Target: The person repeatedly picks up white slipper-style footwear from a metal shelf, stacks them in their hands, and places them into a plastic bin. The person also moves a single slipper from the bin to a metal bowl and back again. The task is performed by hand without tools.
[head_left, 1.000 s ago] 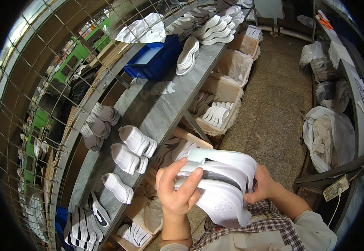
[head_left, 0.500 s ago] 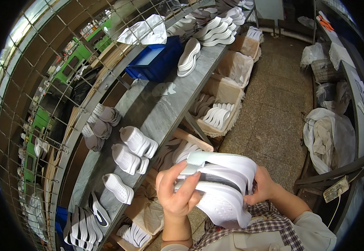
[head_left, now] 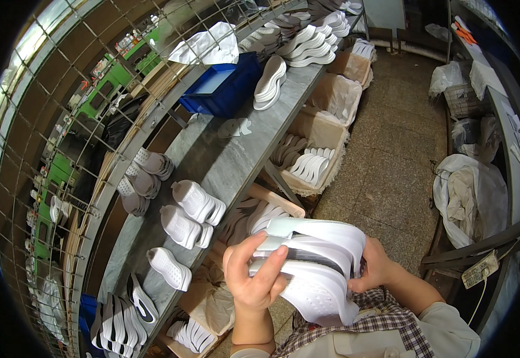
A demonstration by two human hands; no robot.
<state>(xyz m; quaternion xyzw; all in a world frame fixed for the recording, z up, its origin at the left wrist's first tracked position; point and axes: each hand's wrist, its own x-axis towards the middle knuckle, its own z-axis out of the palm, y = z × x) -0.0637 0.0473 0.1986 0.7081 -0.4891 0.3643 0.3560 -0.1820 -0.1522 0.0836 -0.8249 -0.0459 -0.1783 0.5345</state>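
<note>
White shoe soles (head_left: 322, 289) sit stacked, left hand (head_left: 253, 273) and right hand (head_left: 377, 266) gripping opposite ends, probably so none slip apart.

Pale beige sleeves (head_left: 451, 329) — short ones — and a dark-and-white checked garment (head_left: 400, 325), perhaps an apron.

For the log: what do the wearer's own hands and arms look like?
The left hand and right hand are ungloved, forearms bare. Pale sleeves end around the elbows; a dark-and-white checked garment shows between them.
</note>
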